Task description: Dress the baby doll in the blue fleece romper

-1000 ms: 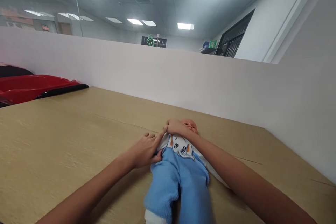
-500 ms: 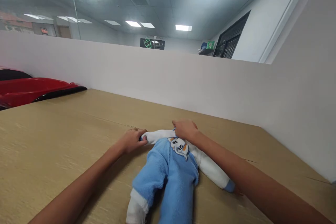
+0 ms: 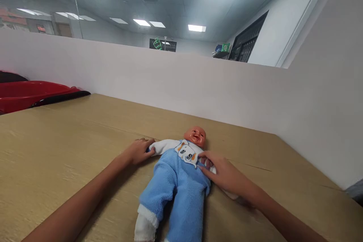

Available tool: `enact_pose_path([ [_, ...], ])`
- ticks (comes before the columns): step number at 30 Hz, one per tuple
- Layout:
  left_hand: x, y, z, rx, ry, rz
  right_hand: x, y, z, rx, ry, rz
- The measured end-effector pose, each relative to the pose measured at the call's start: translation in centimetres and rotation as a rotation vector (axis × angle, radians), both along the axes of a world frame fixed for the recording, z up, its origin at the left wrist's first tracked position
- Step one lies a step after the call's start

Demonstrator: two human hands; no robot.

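A baby doll (image 3: 181, 174) lies on its back on the wooden table (image 3: 56, 147), head towards the far partition. It wears a blue fleece suit with white sleeves and a cartoon patch on the chest. My left hand (image 3: 138, 151) is closed on the end of the doll's white sleeve, which is stretched out to the left. My right hand (image 3: 225, 176) rests on the doll's other side by the chest, fingers apart and lying over the other sleeve.
A white partition (image 3: 170, 79) runs along the far and right edges of the table. A red and black object (image 3: 34, 94) sits at the far left. Bare tabletop lies to the left and right of the doll.
My right hand has come off the doll's head and moved down to its right side, uncovering the face. The left hand still holds the outstretched sleeve.
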State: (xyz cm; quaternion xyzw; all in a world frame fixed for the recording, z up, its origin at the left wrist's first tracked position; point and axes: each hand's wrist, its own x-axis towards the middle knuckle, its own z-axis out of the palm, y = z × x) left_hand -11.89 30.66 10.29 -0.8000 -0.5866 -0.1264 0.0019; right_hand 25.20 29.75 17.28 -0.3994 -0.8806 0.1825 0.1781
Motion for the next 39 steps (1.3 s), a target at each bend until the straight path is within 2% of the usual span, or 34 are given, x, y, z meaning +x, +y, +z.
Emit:
enact_pose_path([
  [5,-0.4,0.1,0.3,-0.019,0.02,0.0,5.6,-4.2,-3.7,0.3,-0.143,-0.023],
  [7,0.2,0.2,1.0,0.026,-0.005,-0.01,7.9,-4.7,-5.3,0.43,-0.142,-0.072],
  [9,2.0,-0.1,2.2,0.106,-0.112,-0.078,10.4,-4.5,-6.9,0.508,-0.124,-0.142],
  [11,4.9,-0.8,3.9,0.173,-0.256,-0.21,12.6,-4.0,-8.4,0.506,-0.092,-0.226],
  [13,8.5,-1.5,5.6,0.185,-0.32,-0.369,14.2,-3.6,-9.4,0.423,-0.043,-0.305],
  [16,13.7,-1.8,7.2,0.151,-0.212,-0.608,15.0,-3.4,-10.0,0.186,0.063,-0.385],
  [18,15.9,-1.2,7.3,0.128,-0.099,-0.69,14.8,-3.6,-9.7,0.05,0.121,-0.423],
  [21,17.4,0.0,6.5,0.11,0.003,-0.723,13.9,-3.9,-8.6,-0.036,0.251,-0.511],
  [25,17.3,0.7,5.4,0.141,-0.058,-0.733,12.6,-3.6,-7.0,-0.172,0.536,-0.553],
  [29,17.1,0.4,4.9,0.176,-0.128,-0.728,11.0,-2.0,-6.5,-0.424,0.772,-0.545],
  [32,17.1,0.2,4.7,0.289,-0.138,-0.768,8.8,-0.5,-6.0,-0.555,0.941,-0.614],
  [36,16.9,-0.1,4.5,0.527,-0.008,-0.89,4.5,0.2,-4.7,-0.525,1.073,-0.624],
  [39,16.6,-0.3,4.2,0.617,0.004,-0.939,0.9,-0.1,-5.0,-0.421,1.079,-0.556],
])
